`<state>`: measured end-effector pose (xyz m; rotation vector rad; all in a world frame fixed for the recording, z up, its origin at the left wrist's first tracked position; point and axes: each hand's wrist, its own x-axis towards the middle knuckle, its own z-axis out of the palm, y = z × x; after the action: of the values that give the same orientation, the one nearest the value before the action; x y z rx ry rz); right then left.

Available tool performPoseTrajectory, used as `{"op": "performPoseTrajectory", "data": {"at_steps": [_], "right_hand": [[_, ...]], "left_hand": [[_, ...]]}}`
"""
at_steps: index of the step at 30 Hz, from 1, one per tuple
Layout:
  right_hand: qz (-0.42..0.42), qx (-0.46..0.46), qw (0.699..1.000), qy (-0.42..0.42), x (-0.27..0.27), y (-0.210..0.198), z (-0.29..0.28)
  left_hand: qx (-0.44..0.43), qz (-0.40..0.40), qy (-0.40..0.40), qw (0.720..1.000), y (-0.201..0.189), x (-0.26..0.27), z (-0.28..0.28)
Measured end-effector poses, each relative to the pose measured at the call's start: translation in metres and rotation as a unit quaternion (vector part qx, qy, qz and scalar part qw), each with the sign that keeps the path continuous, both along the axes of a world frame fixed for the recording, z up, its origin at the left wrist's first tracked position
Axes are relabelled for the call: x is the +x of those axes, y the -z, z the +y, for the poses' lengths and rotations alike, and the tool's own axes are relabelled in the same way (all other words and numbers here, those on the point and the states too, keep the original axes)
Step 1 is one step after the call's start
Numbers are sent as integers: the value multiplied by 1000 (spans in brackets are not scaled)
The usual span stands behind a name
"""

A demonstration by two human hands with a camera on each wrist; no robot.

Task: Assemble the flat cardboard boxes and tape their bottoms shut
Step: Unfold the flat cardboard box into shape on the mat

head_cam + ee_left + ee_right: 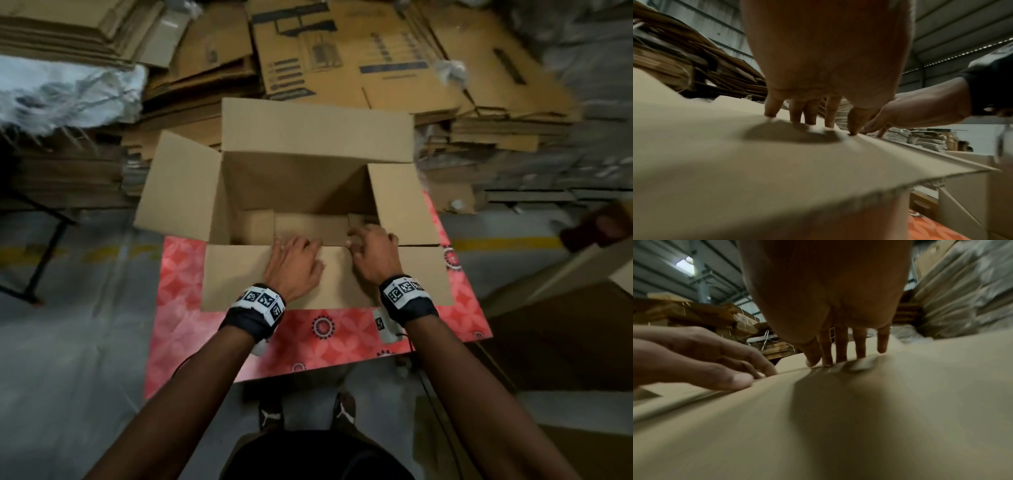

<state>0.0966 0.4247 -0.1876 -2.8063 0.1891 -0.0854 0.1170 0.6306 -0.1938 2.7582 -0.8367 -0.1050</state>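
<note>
A: Hands on the near flap are shown how, taken from left to right?

B: Left hand (295,265) is seen resting on the near flap (239,277) of the cardboard box (301,185); its fingers (772,105) are extended with slight spread, and the tips are pressed down at the fold line by the box rim. Nothing is gripped. Just beside it, the right hand (375,253) is placed at the same fold, its fingers (860,344) nearly straight and the tips set on the cardboard edge; nothing is seen to be enclosed by them.

A: And where is the box located?

B: It is stood open-side up on a red patterned sheet (178,274), in the middle of the scene, directly before the person. The left flap (178,192) is angled outward, the far flap (318,130) is raised, and the right flap (400,202) is tilted up. Inside, the bottom flaps (308,226) are folded in; whether tape is applied cannot be told.

A: What is recorded around it?

B: At far left, a pale plastic-wrapped bundle (65,92) is seen; stacks of flattened cartons (359,54) are laid beyond the box, across the far side. Black wrist bands (253,318) with coded markers are worn on both forearms.
</note>
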Motion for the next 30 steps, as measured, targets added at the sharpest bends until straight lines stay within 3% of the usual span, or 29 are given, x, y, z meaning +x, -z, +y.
{"op": "performPoseTrajectory", "data": {"at_steps": [6,12,17,21,26,30], "right_hand": [[72,-103,992,-35,1,1,-44],[-97,-107,989,-39,-9,-29,-80],[-169,-88,976,105,-25,-39,-131],[-129,-23,974,186,-43,-7,-158],[-13,43,982,186,-54,31,-160],[-7,139,971,195,-53,45,-160]], "left_hand": [[65,36,76,994,-9,6,-66],[94,62,24,993,-5,6,-90],[113,87,10,990,1,9,-91],[100,95,10,990,5,12,-91],[88,88,-12,992,8,7,-92],[87,77,-20,993,11,4,-95]]}}
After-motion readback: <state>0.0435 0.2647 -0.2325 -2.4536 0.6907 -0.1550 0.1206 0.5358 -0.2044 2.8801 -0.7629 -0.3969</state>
